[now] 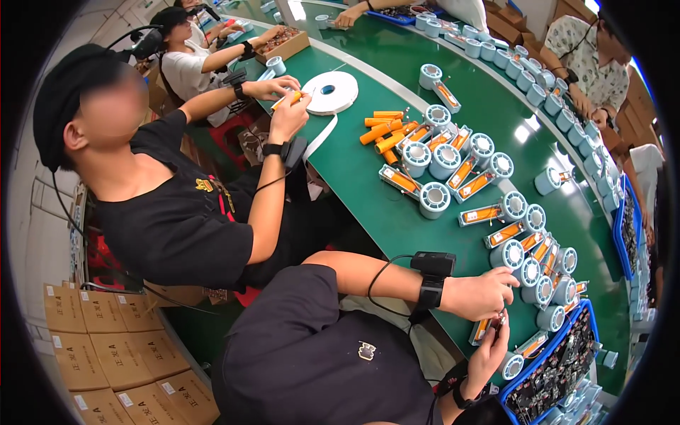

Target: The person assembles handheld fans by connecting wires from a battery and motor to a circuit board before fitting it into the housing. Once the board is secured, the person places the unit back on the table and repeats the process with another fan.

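My left hand (476,296) is closed over the table's near edge, its fingertips pinched just above my right hand; what they grip is too small to make out. My right hand (487,355) wraps its fingers round a handheld fan body (480,331) with an orange battery in its handle. A small dark part (501,320) shows at the right fingertips. Beyond both hands lie several light blue fan bodies (529,271) with round heads and open handles showing orange batteries. Another round fan head (511,366) lies beside my right hand.
A blue tray (505,402) of small dark circuit parts stands at the right. Loose orange batteries (382,132) and a white tape roll (334,92) lie farther left on the green table (354,191). A co-worker (177,191) sits at my left. Fan bodies (536,94) line the far side.
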The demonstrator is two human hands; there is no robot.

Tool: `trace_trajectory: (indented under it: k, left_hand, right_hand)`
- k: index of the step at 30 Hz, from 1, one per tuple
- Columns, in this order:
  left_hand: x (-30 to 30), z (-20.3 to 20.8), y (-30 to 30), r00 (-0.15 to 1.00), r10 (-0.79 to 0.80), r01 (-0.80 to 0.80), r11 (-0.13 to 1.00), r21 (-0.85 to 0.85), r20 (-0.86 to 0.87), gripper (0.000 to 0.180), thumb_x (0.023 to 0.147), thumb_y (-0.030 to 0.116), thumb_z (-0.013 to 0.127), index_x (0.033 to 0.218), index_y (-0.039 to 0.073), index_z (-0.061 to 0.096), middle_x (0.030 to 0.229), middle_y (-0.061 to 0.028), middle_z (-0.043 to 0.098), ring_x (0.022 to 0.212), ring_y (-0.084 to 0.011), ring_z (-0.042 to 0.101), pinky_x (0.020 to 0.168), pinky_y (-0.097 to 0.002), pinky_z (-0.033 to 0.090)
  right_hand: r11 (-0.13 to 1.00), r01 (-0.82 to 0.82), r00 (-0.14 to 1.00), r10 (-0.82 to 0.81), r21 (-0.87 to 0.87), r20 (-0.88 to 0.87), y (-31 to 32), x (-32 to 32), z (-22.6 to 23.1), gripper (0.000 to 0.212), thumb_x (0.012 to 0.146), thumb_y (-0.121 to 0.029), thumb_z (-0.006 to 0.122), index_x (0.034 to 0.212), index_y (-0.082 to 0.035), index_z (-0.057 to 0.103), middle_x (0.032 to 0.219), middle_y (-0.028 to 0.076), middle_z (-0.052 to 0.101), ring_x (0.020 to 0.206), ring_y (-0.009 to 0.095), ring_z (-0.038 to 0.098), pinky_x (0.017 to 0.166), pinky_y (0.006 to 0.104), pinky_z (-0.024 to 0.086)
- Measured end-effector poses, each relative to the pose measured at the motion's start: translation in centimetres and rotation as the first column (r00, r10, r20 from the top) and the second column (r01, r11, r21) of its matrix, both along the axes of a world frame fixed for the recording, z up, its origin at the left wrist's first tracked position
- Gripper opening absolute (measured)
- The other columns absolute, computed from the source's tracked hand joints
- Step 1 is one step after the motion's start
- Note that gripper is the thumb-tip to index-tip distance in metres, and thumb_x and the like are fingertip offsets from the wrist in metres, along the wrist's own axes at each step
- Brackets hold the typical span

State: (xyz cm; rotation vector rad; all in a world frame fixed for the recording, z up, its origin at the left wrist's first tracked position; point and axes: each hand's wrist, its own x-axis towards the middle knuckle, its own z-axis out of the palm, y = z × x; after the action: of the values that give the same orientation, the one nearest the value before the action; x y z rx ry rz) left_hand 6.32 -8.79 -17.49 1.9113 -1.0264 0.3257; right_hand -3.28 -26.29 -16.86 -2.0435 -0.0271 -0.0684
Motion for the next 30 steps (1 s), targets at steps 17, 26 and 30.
trace_trajectory:
  k: [17, 26, 30]
  left_hand:
    - [-2.0, 3.1, -1.5, 0.937, 0.188, -0.319, 0.8, 0.508, 0.293, 0.014, 0.074, 0.026, 0.07, 0.075, 0.015, 0.077, 0.096, -0.0045, 0.067, 0.108, -0.03, 0.059, 0.104, -0.0506, 0.041]
    - [-0.7, 6.7, 1.4, 0.989, -0.028, -0.061, 0.826, 0.56, 0.149, 0.017, 0.076, 0.028, 0.069, 0.076, 0.013, 0.075, 0.103, -0.0069, 0.067, 0.114, -0.0304, 0.063, 0.1, -0.0462, 0.046]
    - [0.5, 4.0, 4.3, 0.94, -0.008, -0.088, 0.96, 0.266, 0.342, 0.016, 0.073, 0.013, 0.071, 0.086, 0.004, 0.072, 0.111, -0.0087, 0.068, 0.116, -0.0314, 0.066, 0.101, -0.0482, 0.053]
  right_hand:
    - [0.994, -0.103, 0.992, 0.101, -0.02, -0.082, -0.9, 0.2, 0.4, 0.03, 0.105, -0.005, 0.049, 0.132, 0.006, 0.056, 0.108, 0.012, 0.055, 0.089, 0.022, 0.055, 0.076, 0.0306, 0.044]
    - [0.979, 0.078, 0.996, -0.067, -0.188, 0.064, 0.8, 0.4, 1.4, 0.03, 0.096, -0.003, 0.065, 0.125, 0.006, 0.063, 0.11, 0.013, 0.07, 0.097, 0.018, 0.065, 0.088, 0.0312, 0.053]
    - [0.965, 0.109, 0.989, -0.081, -0.239, 0.126, 2.2, 1.4, 3.2, 0.03, 0.087, 0.001, 0.073, 0.117, 0.002, 0.068, 0.104, 0.017, 0.071, 0.094, 0.026, 0.069, 0.084, 0.034, 0.055]
